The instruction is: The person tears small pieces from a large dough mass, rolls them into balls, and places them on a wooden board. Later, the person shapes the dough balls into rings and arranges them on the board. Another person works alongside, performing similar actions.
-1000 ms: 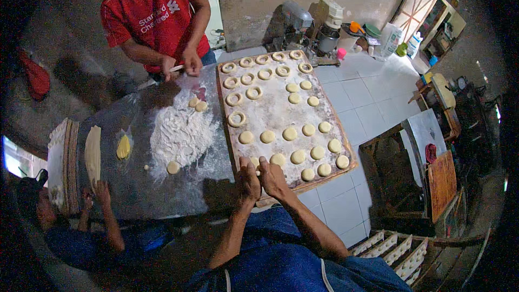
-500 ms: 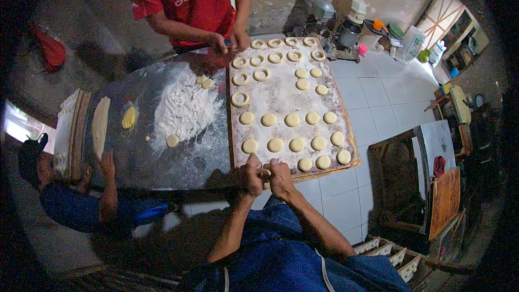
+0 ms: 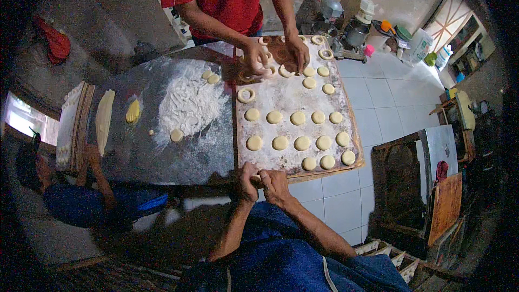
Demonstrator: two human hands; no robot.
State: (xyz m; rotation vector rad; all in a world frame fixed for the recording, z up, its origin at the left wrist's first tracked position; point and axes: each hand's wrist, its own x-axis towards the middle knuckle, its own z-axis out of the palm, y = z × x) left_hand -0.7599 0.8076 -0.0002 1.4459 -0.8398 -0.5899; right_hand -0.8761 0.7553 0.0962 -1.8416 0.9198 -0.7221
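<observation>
My left hand (image 3: 247,183) and my right hand (image 3: 274,186) are pinched close together at the near edge of the floury board (image 3: 292,100), both closed on a small piece of pale dough (image 3: 259,178), largely hidden by the fingers. Just beyond them lie several flat dough discs (image 3: 302,143). Dough rings (image 3: 246,95) lie farther up the board, where a co-worker in red (image 3: 216,0) bends over with both hands (image 3: 296,51) among them. Left of the board, a mound of white flour (image 3: 189,103) spreads over the dark tabletop (image 3: 119,162).
A dough strip (image 3: 104,121), yellow lump (image 3: 133,111) and stacked boards (image 3: 75,127) occupy the table's left. A second co-worker (image 3: 92,203) works there. Mixers (image 3: 354,16) stand at the back, a wooden-framed stand (image 3: 411,184) at right, slotted racks (image 3: 400,259) at lower right.
The co-worker in red has reached both hands down onto the rings at the board's far end. My hands stay together, slightly lower in the picture, and the view has shifted.
</observation>
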